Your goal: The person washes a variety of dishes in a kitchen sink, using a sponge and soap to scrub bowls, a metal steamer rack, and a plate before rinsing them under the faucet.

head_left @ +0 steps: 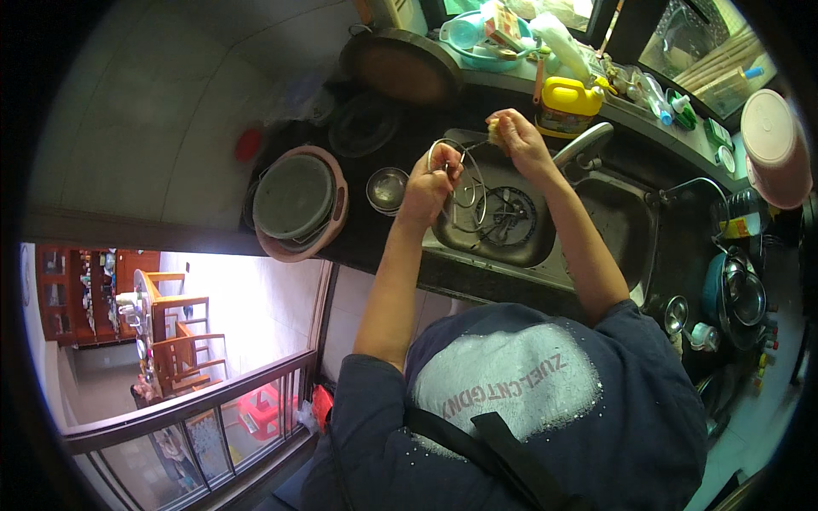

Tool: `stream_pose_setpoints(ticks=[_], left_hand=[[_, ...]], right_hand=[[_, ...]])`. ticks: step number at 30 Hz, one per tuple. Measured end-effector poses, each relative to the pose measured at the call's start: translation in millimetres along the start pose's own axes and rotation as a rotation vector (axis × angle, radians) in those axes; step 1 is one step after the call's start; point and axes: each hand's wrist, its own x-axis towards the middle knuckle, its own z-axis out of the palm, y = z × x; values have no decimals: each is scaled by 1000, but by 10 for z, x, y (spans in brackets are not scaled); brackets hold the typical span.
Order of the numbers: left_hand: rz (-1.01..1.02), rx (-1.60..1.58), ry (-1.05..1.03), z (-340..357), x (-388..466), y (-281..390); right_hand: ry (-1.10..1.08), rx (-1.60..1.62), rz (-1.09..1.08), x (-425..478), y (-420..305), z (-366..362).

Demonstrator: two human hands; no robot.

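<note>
My left hand (431, 188) grips a thin metal wire rack (480, 191) with round loops, held above the left sink basin (511, 255). In my right hand (523, 144) is a small yellowish scrubbing pad (495, 132), pinched close to a dark end of the wire. Below the rack, a dark round openwork piece (508, 217) lies on the basin floor; its exact kind is unclear. Small metal bowls (388, 188) sit on the dark counter just left of my left hand.
A pink basin (342, 198) with a grey lid stands on the counter at left. Behind the sink are a round wooden board (402, 67) and a yellow jug (569, 105). The faucet (585, 150) rises between two basins. Pots (735, 287) crowd the right counter.
</note>
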Motion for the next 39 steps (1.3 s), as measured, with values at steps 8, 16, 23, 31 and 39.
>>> stream_pose_setpoints(ticks=[8,16,23,31,39], left_hand=[[-23,-247,-182,31,-62,253],[-9,-532,-251,118,-86,330],[0,-717,-315,133,-67,280],[-40,-886,-326,122,-91,209],[-37,-874,-365,153,-88,193]], right_hand=[[218,-47,-244,-111,-336,38],[82,293,27,-320,-350,-65],[-55,880,112,-363,-264,-14],[-72,1097,218,-461,-428,114],[-178,1159,175,-537,-349,54]])
